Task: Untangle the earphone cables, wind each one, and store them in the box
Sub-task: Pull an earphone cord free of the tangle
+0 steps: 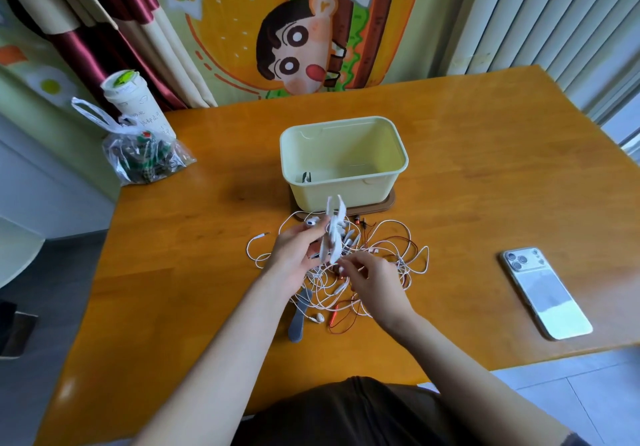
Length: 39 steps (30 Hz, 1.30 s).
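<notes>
The left hand (pixel 296 249) is raised a little above the table, palm turned to the right, and its fingers are closed on a white bundle (pixel 333 234) of wound cable that stands nearly upright and looks blurred. The right hand (pixel 372 281) is just beside it, lower, with the back of the hand up and the fingers curled and pinched near the bottom end of the bundle; whether they really grip a cable there cannot be told. Both forearms reach forward from the bottom edge and the hands are close together but do not touch.

Under the hands lies the tangle of earphone cables (pixel 346 272), white and red ones mixed, spread on the wooden table (pixel 485 168). A grey flat piece (pixel 298 321) lies at the near-left side of the tangle, beside a pair of white earbuds (pixel 317 318).

Behind the tangle stands the pale yellow box (pixel 346 182), open, on a brown tray (pixel 381 204); something small and dark lies inside at the left. A phone (pixel 545 293) lies face down well to the right. At the far left corner are a plastic bag (pixel 145 154) and a paper cup (pixel 135 102).
</notes>
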Each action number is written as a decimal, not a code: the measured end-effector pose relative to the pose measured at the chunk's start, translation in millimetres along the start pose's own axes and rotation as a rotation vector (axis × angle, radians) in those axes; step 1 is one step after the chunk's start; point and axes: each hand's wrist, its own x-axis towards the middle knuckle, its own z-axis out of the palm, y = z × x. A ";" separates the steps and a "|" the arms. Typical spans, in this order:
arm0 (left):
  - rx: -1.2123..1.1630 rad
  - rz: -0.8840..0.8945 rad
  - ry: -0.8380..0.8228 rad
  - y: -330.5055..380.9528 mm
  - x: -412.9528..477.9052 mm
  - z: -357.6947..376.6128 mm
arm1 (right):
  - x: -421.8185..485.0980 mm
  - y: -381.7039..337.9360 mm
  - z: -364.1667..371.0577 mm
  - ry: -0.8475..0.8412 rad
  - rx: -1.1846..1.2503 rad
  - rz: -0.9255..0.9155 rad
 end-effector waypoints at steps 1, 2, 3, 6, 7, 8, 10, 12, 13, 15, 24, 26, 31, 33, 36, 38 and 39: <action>0.081 0.027 -0.079 0.5 -2.0 -2.3 | 4.3 5.0 -5.4 0.005 -0.037 0.015; 0.203 0.060 -0.158 1.4 -4.2 -5.9 | 8.7 9.8 -11.2 0.009 -0.078 0.025; 0.351 0.097 -0.219 1.2 -4.6 -10.1 | 12.4 14.2 -16.9 0.015 -0.125 0.027; 0.705 0.175 -0.283 0.6 -3.5 -22.9 | 21.9 19.2 -31.3 0.016 -0.265 -0.006; 0.766 0.183 -0.282 -0.1 -2.9 -25.2 | 24.2 17.5 -34.4 0.001 -0.302 -0.023; 0.817 0.190 -0.273 -0.6 -2.2 -26.6 | 26.5 15.1 -36.2 -0.018 -0.332 -0.036; 0.886 0.208 -0.245 -2.6 0.3 -27.9 | 31.0 9.1 -38.2 -0.053 -0.383 -0.054; 0.918 0.223 -0.208 -4.7 3.2 -29.7 | 35.3 4.1 -38.5 -0.079 -0.422 -0.049; 0.920 0.221 -0.195 -5.3 4.4 -30.1 | 37.1 2.6 -38.6 -0.096 -0.431 -0.042; 0.900 0.202 -0.187 -6.4 6.2 -31.1 | 38.9 0.0 -39.1 -0.126 -0.443 -0.032; 1.062 0.358 0.142 -20.6 14.9 -33.3 | 29.6 -14.6 -33.2 -0.162 -0.406 -0.084; 1.021 0.390 0.184 -22.9 16.5 -29.8 | 21.8 -16.3 -22.9 -0.173 -0.379 -0.113; 0.680 0.288 0.260 -21.9 19.8 -19.0 | 2.8 -15.6 1.9 -0.093 -0.223 -0.160; 0.550 0.253 0.290 -21.4 18.7 -15.1 | -2.5 -15.3 8.3 -0.042 -0.174 -0.177; 0.338 0.192 0.332 -20.2 16.9 -9.6 | -9.4 -15.3 14.2 -0.018 -0.131 -0.205; 0.180 0.148 0.321 -16.5 15.1 -5.0 | -11.4 -13.1 14.3 -0.030 -0.087 -0.206; 0.108 0.128 0.297 -14.6 13.3 -2.6 | -11.4 -10.9 13.3 -0.039 -0.064 -0.193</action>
